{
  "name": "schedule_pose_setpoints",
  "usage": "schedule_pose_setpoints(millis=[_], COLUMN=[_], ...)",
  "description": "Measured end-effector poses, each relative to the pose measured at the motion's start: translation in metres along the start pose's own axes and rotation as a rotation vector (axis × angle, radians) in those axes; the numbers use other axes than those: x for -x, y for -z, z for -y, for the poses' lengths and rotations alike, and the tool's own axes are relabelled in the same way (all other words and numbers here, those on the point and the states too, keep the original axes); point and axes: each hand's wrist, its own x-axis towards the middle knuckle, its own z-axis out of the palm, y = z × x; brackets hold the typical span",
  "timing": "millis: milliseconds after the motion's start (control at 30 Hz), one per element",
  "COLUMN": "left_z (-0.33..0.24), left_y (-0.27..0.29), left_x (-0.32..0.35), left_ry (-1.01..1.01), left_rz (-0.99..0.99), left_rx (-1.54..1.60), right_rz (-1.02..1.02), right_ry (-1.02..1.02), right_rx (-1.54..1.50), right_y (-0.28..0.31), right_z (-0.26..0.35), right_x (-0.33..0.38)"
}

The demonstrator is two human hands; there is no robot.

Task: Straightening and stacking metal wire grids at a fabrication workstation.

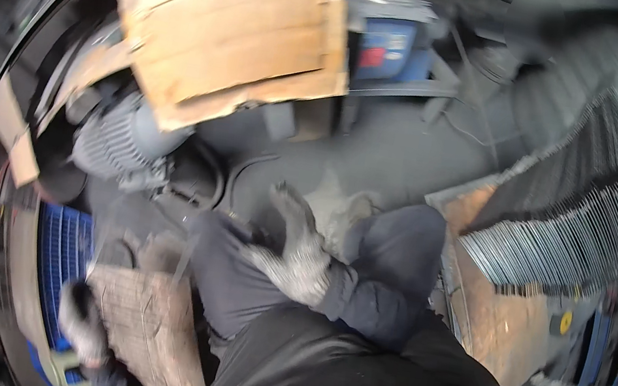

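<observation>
My right hand [297, 259], in a grey knit glove, is above my lap between my dark-trousered knees. Its fingers and thumb are spread apart, with nothing seen between them. My left hand [83, 325], also gloved and with dark fingertips, reaches out at the lower left. It is beside a brown cardboard sheet [146, 320] and a blue plastic crate [67, 237]. Motion blur smears its fingers, so whether it holds anything does not show. A pale greenish plastic piece [65, 366] lies close to its wrist.
A cardboard-covered surface [229, 29] stands ahead, with a ribbed grey motor [125, 141] below its left side. Farther back is a blue machine part [386, 49]. To the right, a stack of thin dark rods or strips [558, 238] rests on a brown board [502, 318].
</observation>
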Motion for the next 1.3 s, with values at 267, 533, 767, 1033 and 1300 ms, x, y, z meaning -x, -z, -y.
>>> schedule_pose_setpoints(millis=[267,533,767,1033,1300], left_z=[-0.167,-0.181,-0.195,-0.133,-0.168], left_y=[-0.138,-0.343,-0.388,-0.376,-0.408], left_x=[-0.05,-0.06,-0.08,-0.093,-0.08], left_ry=[-0.533,0.569,0.555,0.624,0.545], left_rz=[-0.21,0.656,0.711,0.608,0.661], left_rx=[0.08,1.255,1.119,1.201,1.115], right_rz=[0.117,-0.232,-0.273,-0.26,-0.367], right_ry=[-0.643,-0.669,-0.842,-0.763,-0.79], right_rx=[-0.534,-0.485,-0.421,-0.319,-0.49], right_y=[-0.021,0.037,0.062,-0.024,0.03], right_z=[-0.042,-0.177,-0.184,-0.199,-0.199], right_x=[-0.053,-0.051,-0.069,-0.063,-0.063])
